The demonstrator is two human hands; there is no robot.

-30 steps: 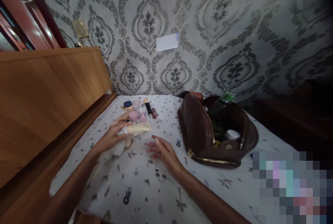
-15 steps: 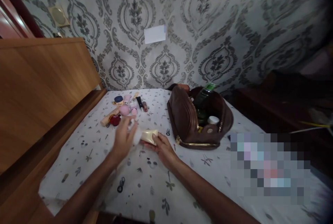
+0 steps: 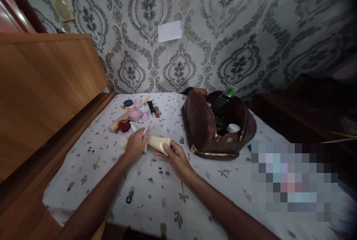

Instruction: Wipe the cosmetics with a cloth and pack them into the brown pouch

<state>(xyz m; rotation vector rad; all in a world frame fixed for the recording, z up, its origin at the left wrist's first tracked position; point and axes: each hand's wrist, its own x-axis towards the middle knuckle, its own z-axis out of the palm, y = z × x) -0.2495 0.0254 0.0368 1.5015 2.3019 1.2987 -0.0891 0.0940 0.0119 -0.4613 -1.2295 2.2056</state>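
Observation:
My right hand [image 3: 177, 158] is closed round a pale yellow, shiny squeeze tube [image 3: 159, 144], thumb on top, its flat end towards the palm. At the tube's other end is my left hand [image 3: 136, 144], with its fingers bent round a white piece [image 3: 145, 147]; most of that piece is hidden, so I cannot tell its kind. A small cream-coloured shape [image 3: 123, 143] shows on the far side of the left hand. Beyond the hands lie a dark red round item [image 3: 124, 126], a pink makeup sponge [image 3: 134, 115], a blue-lidded jar [image 3: 128, 105] and a black tube [image 3: 151, 106].
An unzipped brown bag [image 3: 198, 121] stands to the right, with a green-capped bottle [image 3: 224, 98] and a white lid [image 3: 233, 128] inside. A wooden board [image 3: 50, 95] borders the left side. Patterned wallpaper is behind. A blurred patch [image 3: 292, 180] covers the right foreground.
My left hand has turned and lowered beside the tube, and its fingers have come closer together. The tube stays in my right hand. The view has shifted slightly.

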